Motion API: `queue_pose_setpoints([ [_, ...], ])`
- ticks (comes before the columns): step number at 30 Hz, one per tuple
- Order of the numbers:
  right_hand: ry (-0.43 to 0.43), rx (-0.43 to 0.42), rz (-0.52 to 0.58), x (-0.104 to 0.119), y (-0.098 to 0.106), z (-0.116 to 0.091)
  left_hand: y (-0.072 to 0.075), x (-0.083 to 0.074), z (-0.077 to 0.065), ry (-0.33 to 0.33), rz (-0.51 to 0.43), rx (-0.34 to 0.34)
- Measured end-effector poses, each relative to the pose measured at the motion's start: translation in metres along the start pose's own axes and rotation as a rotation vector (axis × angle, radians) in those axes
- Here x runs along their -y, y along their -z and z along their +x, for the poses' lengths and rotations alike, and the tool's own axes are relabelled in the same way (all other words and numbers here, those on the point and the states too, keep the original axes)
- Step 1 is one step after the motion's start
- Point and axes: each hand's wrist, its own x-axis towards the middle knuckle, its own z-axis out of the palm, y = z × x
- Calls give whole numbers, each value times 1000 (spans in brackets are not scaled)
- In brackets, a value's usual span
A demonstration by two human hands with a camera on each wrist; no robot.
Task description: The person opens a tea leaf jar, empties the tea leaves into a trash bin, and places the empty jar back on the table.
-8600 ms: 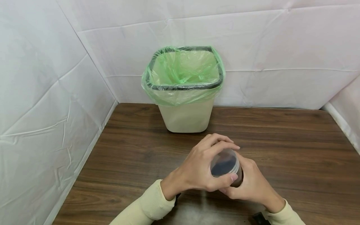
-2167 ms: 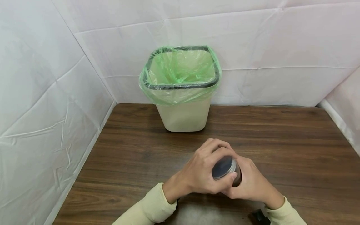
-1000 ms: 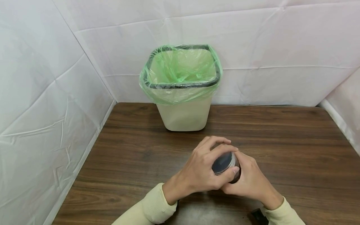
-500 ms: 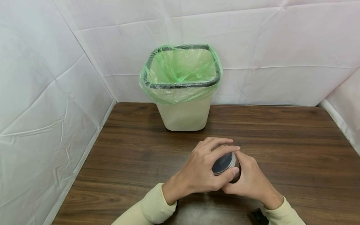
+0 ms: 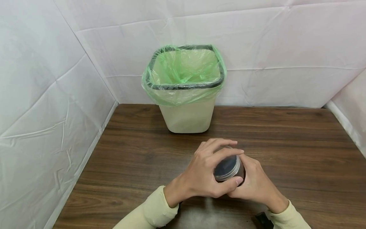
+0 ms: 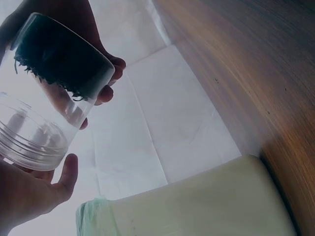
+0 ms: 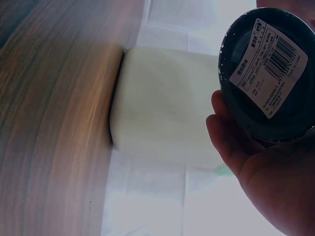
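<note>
A clear plastic screw-lid jar (image 5: 239, 173) is held between both hands above the table. Dark, shredded-looking contents (image 6: 64, 56) fill its closed end. My left hand (image 5: 201, 173) curls thumb and fingers round the ridged clear lid (image 6: 34, 142). My right hand (image 5: 254, 183) grips the jar's body from the right. From the right wrist, the dark jar base shows a white barcode label (image 7: 270, 69), and that hand's fingers wrap its side. The lid end leans up and toward the left hand.
A cream waste bin (image 5: 187, 119) stands behind the hands, lined with a green plastic bag (image 5: 183, 99) folded over its dark rim. White cloth walls (image 5: 286, 41) enclose the brown wooden table (image 5: 137, 152) at the back and sides. A small black object (image 5: 263, 219) sits by the right cuff.
Since the last half second, the jar has tipped slightly, and more of its lid shows between my left fingers. That hand has shifted slightly round the lid; my right hand keeps its grip.
</note>
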Motion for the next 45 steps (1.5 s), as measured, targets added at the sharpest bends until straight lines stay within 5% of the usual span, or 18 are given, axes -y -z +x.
queue_pose_setpoints([
  [16, 20, 64, 224, -6, 5, 2, 4, 2, 3, -59, -78, 10],
  [26, 142, 78, 320, -11, 4, 3, 6, 2, 4, -73, -120, 42],
  [45, 200, 148, 481, -15, 2, -1, 5, -1, 6, -104, -210, 114],
])
